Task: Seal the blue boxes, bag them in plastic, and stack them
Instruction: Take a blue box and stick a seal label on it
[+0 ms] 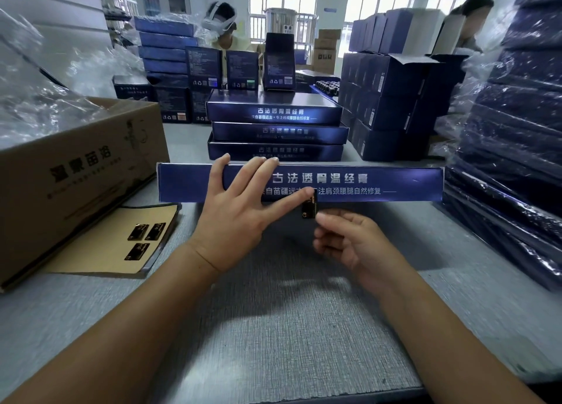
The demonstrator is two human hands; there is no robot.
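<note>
A long blue box [380, 183] with white lettering stands on its edge across the grey table, its narrow side facing me. My left hand [240, 209] lies open against that side, fingers over the top edge and thumb pressing the upper end of a small black-and-gold seal sticker [309, 209]. The sticker hangs from the box's lower edge. My right hand [349, 239] pinches its lower end from below. Three more blue boxes [275, 130] lie stacked flat just behind.
A tan backing sheet [100, 248] with three more stickers lies at the left beside an open cardboard carton [70, 172] of clear plastic bags. Bagged blue boxes [511, 166] are piled at the right. Two people work behind further box stacks.
</note>
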